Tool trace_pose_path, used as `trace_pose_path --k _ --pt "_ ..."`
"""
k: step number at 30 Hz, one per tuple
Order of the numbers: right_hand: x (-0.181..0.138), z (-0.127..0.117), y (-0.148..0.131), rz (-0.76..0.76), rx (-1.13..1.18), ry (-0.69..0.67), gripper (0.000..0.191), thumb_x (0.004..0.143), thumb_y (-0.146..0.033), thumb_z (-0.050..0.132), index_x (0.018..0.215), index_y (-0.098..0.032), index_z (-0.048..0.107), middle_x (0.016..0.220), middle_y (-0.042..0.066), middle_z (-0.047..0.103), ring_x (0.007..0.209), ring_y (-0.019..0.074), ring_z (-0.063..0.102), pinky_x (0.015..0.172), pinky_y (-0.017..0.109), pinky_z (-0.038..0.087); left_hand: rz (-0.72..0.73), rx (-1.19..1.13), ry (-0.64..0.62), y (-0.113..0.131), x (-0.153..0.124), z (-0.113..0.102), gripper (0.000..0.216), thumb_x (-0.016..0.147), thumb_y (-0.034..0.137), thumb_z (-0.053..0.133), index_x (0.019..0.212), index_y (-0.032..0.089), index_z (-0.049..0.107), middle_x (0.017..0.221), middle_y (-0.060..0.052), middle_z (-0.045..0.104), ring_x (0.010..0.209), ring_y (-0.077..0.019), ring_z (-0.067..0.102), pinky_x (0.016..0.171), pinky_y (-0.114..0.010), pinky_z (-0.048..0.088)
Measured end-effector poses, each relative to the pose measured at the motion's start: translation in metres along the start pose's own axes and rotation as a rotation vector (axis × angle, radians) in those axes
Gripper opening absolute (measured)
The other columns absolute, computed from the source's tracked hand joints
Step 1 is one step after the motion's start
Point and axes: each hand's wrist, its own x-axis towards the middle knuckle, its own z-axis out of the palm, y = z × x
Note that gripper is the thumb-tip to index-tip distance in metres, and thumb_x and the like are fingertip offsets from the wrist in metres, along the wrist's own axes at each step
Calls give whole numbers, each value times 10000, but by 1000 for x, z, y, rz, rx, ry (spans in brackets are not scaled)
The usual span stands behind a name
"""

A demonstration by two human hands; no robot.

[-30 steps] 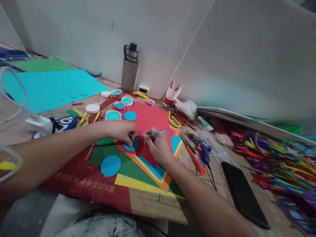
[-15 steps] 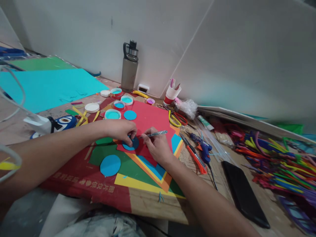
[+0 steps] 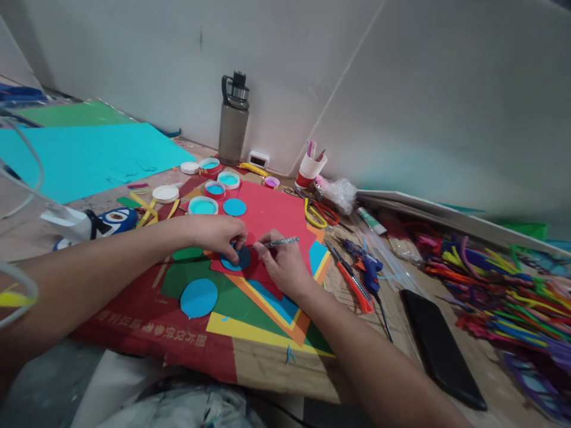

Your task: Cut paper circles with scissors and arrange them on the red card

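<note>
My left hand (image 3: pixel 220 233) presses its fingertips down on a blue paper disc (image 3: pixel 236 260) that lies on a red paper sheet (image 3: pixel 272 217). My right hand (image 3: pixel 281 264) is closed round a silver pen (image 3: pixel 281 242), whose tip touches the red sheet at the disc's right edge. Beneath the red sheet lie stacked green, yellow, orange and blue sheets. A second blue disc (image 3: pixel 198 298) rests on the green sheet nearer me, and a third blue disc (image 3: pixel 234 207) lies at the red sheet's far edge.
Round lids with blue inside (image 3: pixel 203 206) sit behind the sheets. A grey water bottle (image 3: pixel 233 122) stands by the wall. Right of the sheets are scissors (image 3: pixel 317 214), an orange utility knife (image 3: pixel 354 285), a blue glue gun (image 3: pixel 366 268), a black phone (image 3: pixel 439 351) and a pile of pipe cleaners (image 3: pixel 499 291).
The pen has tilted down slightly in my right hand. My left hand stays on the disc.
</note>
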Motion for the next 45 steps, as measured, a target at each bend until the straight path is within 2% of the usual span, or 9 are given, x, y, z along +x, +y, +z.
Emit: trace_pose_path --k 19,27,45 --pt "-4 -1 0 -41 -73 25 215 949 -357 497 844 -197 596 726 25 654 652 146 586 600 245 382 -11 20 0 -3 5 3 264 706 358 710 894 184 648 850 -21 655 697 -146 544 541 -235 328" --pt "-6 -2 -1 -80 -88 34 221 947 -361 493 831 -199 589 694 18 624 621 140 557 578 240 364 -18 29 -1 -1 4 2 268 708 341 717 913 184 648 912 -30 660 739 -150 550 564 -228 333" --pt "-10 -3 -6 -115 -113 12 227 951 -349 482 812 -199 581 653 4 591 571 123 509 563 237 357 15 32 9 -3 5 3 275 697 374 686 893 186 645 868 -21 652 739 -155 551 579 -234 344"
